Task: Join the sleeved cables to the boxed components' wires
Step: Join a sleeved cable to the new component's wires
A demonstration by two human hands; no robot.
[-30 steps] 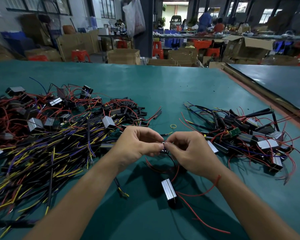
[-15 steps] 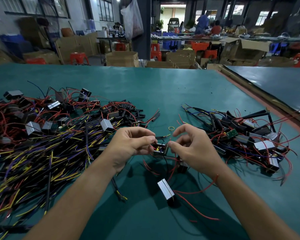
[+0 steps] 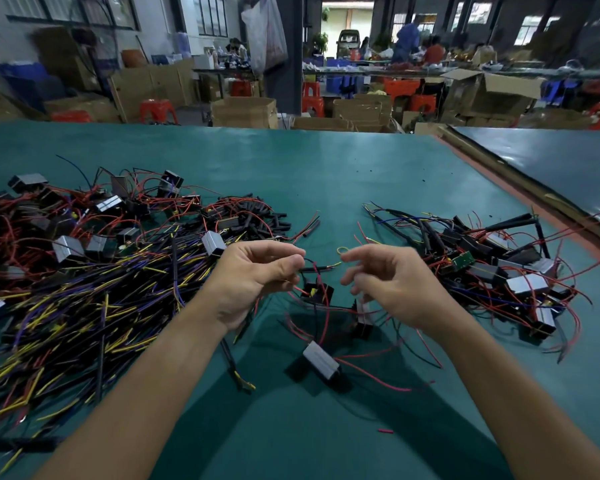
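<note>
Black sleeved cable is pinched level by the left hand, yellow tip pointed right, while the right hand, earlier pinched alongside, is now held apart with loose, empty fingers.

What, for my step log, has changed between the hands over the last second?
The right hand let go and drew off rightward, fingers loose, holding nothing. The left hand still pinches the thin black sleeved cable with the yellow tip. The silver rectangular box and the tangled wire piles left and right stayed put.
</note>
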